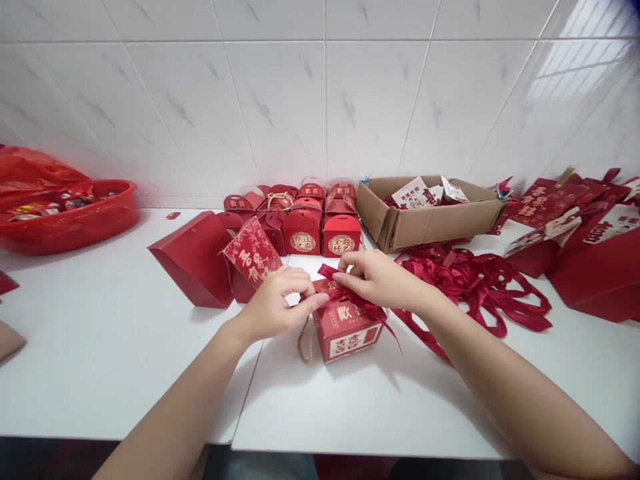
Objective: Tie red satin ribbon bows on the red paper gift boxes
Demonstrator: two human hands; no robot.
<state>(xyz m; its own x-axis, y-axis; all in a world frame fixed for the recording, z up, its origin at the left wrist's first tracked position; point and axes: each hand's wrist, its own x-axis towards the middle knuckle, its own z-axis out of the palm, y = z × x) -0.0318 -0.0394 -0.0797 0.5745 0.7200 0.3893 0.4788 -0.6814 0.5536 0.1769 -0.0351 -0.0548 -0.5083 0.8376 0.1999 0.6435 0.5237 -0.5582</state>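
A small red gift box [345, 340] with Chinese characters on it sits on the white table in front of me. Dark red ribbon [373, 308] lies across its top, one end hanging down on the right. My left hand [280, 303] is at the box's upper left, thumb and forefinger pinching the ribbon there. From the right, my right hand [377, 277] reaches over the top, its fingertips closed on a piece of the same ribbon. A twisted cord [302, 341] hangs at the box's left side. My fingers partly hide the ribbon's crossing.
Several red boxes [303, 233] stand against the tiled wall, with a taller red bag [193, 257] to their left. Behind right is a cardboard box [440, 223] of cards; before it lies a ribbon heap [470, 277]. A red basin [115, 210] stands far left, red bags [600, 260] far right.
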